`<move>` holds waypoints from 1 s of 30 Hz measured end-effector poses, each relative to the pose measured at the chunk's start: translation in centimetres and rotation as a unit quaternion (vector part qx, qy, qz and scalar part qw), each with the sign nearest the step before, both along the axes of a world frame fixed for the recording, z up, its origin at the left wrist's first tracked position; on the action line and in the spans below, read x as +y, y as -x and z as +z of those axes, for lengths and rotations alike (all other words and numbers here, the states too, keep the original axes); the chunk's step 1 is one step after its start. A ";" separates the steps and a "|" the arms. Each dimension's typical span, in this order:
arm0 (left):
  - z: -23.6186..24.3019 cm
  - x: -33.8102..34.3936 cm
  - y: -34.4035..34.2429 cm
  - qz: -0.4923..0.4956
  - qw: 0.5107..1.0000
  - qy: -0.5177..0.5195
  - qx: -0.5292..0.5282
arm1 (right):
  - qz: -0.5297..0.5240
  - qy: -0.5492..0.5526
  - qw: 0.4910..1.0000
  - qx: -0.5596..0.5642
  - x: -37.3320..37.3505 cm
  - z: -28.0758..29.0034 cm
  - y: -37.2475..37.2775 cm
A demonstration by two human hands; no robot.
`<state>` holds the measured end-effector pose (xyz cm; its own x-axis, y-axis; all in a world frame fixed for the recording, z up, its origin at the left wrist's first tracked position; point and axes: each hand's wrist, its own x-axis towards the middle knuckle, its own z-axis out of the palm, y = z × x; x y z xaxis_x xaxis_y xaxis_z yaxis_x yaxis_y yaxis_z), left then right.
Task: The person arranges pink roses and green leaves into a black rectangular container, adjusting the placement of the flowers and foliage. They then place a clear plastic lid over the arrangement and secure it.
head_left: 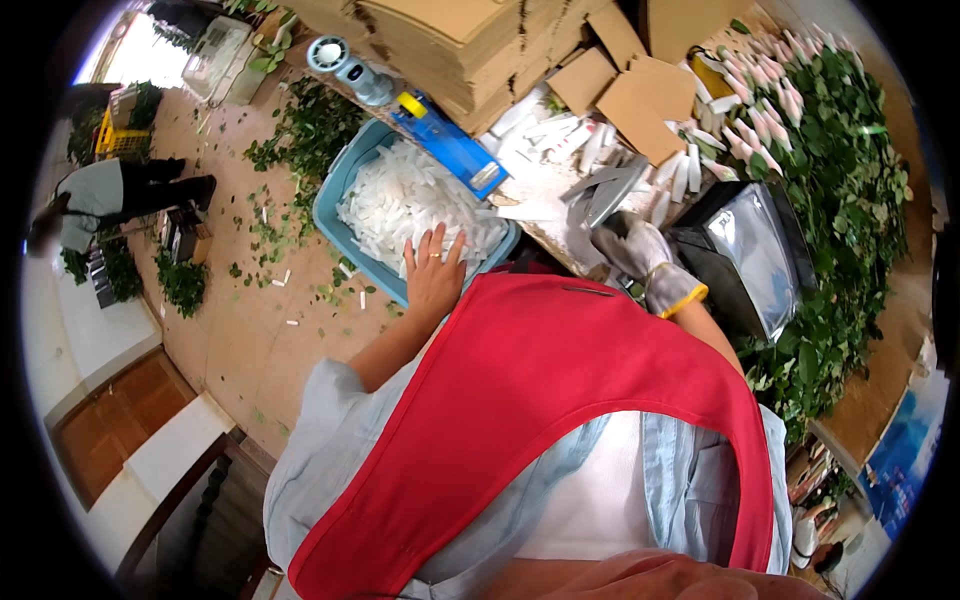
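My left hand point(436, 272) is bare, with a ring on one finger. Its fingers are spread over a heap of small white sleeves point(385, 195) in a blue plastic tub point(328, 212), touching the near side of the heap. On my right hand point(645, 262) is a whitish work glove with a yellow cuff. It sits at the near edge of the worktable, beside a grey bent piece point(607, 192) and left of a black box with a silvery lining point(755, 250). The glove's fingers are blurred, so their grip is unclear.
Leafy stems with pale pink sleeved buds point(765, 125) pile up at the right. Cardboard pieces point(650, 105), a blue tool-like object point(455, 150) and a grey-blue cylindrical device point(350, 72) lie across the table. Leaves point(310, 130) litter the floor; another person point(95, 200) stands at the left.
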<state>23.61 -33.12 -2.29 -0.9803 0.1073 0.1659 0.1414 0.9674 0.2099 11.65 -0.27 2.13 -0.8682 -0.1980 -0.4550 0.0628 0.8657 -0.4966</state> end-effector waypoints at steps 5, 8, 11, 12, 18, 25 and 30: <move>-1.2 0.0 1.6 -0.054 0.956 -0.209 -0.197 | 0.081 0.226 0.944 0.228 -7.5 6.2 2.9; 2.1 4.6 6.2 -0.110 0.938 -0.313 -0.098 | 0.193 0.137 0.967 0.096 -14.7 7.1 7.7; 1.8 4.9 8.1 -0.179 0.955 -0.205 -0.122 | 0.239 0.216 0.946 0.031 -15.8 6.5 8.0; -1.2 3.5 7.3 -0.214 0.955 -0.186 -0.090 | 0.210 0.261 0.940 0.064 -15.7 6.5 6.7; -1.1 -3.3 0.6 -0.014 0.969 -0.210 -0.130 | -0.012 0.197 0.933 -0.300 -6.1 8.8 -0.4; 4.6 5.1 9.2 0.249 0.679 -0.646 -0.244 | -0.014 0.311 0.903 -0.297 -2.9 -1.5 -4.4; -0.6 3.7 9.3 0.299 0.524 -0.733 -0.316 | -0.048 0.430 0.876 -0.211 1.0 -1.4 -5.1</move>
<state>14.26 -29.44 -2.93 -0.6757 -0.0386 -0.7362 -0.6396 -0.4660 0.6114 16.76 0.73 0.70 -0.6897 -0.5606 -0.4584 0.4509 0.1628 -0.8776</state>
